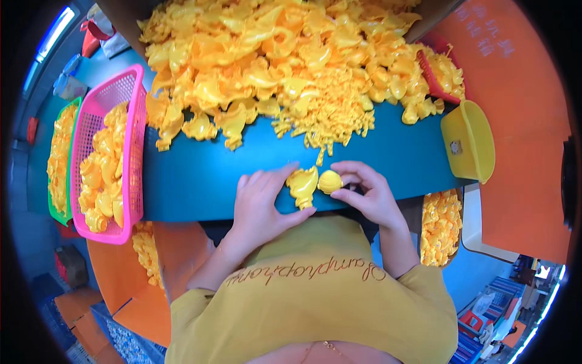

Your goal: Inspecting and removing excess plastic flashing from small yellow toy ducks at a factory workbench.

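Note:
My left hand [262, 199] is closed on a curved yellow plastic piece [302, 187], pinched between thumb and fingers at the near edge of the table. Close beside it, my right hand [367, 191] grips a rounded yellow plastic cap [330, 181] with ridges. The two pieces are almost side by side; I cannot tell whether they touch. Just beyond my hands, a heap of small yellow plastic parts [330, 112] spills toward me. Behind it rises a large pile of curved yellow plastic pieces [254, 54].
At left stand a pink basket [139, 151] and a green basket [68, 206] of yellow pieces. A yellow bin [479, 142] and a red basket [433, 76] are at right. Below the blue-green tabletop [188, 188], boxes hold more parts, including an orange box [145, 315].

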### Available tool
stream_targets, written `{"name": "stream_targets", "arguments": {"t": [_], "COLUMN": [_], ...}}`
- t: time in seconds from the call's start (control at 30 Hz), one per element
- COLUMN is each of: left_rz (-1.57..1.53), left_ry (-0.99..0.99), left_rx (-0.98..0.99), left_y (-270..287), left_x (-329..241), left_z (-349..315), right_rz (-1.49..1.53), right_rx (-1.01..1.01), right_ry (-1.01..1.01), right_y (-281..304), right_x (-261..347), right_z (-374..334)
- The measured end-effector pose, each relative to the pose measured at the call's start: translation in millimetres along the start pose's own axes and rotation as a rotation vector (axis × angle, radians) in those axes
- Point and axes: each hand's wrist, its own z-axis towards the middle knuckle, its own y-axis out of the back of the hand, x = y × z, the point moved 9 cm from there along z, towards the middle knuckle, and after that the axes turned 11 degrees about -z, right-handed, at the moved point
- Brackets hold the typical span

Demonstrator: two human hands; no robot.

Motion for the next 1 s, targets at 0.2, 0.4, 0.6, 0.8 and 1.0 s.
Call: {"name": "stream_targets", "arguments": {"t": [0.2,0.4,0.6,0.8,1.0], "left_rz": [-0.012,-0.011,0.004,-0.007,-0.012], "left_ry": [0.009,0.035,0.026,0.002,0.026], "left_rx": [-0.041,-0.037,-0.075,-0.102,-0.086], "left_y": [-1,-2,-1,1,0], "left_x": [-1,1,1,-1,1], "left_z": [2,0,-1,-1,1], "right_rz": [0.136,0.191,-0.028,-0.093,-0.151], "right_rx": [0.031,0.075,-0.029,-0.026,-0.082], "right_ry": [0.013,-0.06,0.039,0.096,0.246], "right_y": [-18,-39,-38,-39,-39], "right_x": [10,8,24,33,47], "right_z": [12,12,10,13,9]}}
